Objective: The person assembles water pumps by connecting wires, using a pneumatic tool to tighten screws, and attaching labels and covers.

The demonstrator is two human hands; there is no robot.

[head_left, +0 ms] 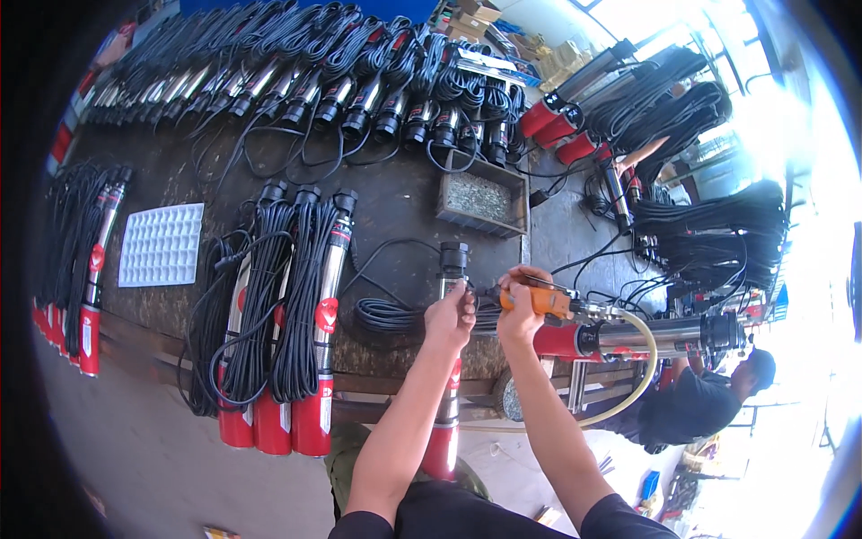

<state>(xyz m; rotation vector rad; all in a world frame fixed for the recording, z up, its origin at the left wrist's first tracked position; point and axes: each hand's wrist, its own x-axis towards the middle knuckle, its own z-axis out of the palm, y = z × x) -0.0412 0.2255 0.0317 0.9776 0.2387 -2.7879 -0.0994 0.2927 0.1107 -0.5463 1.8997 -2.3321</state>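
A submersible pump [443, 446] with a steel body, red lower end and black outlet head lies across the table's front edge, its red end toward my body. Just below the black head, my left hand [450, 316] is closed on the pump, fingers curled around the steel part. My right hand [523, 305] is wrapped round an orange air screwdriver [547, 303], held level with its tip pointing left at the pump near my left fingers. Whether the tip touches a screw is hidden. From the tool's rear a pale yellow hose [653, 352] loops down. Coiled black cable [384, 316] lies beside the pump.
An open box of small metal parts [483, 199] stands ahead. Left are three cabled pumps [292, 422] and a white compartment tray [162, 245]. Rows of pumps [359, 115] line the far side. Another pump [642, 337] lies at right; beyond it is a person [696, 409].
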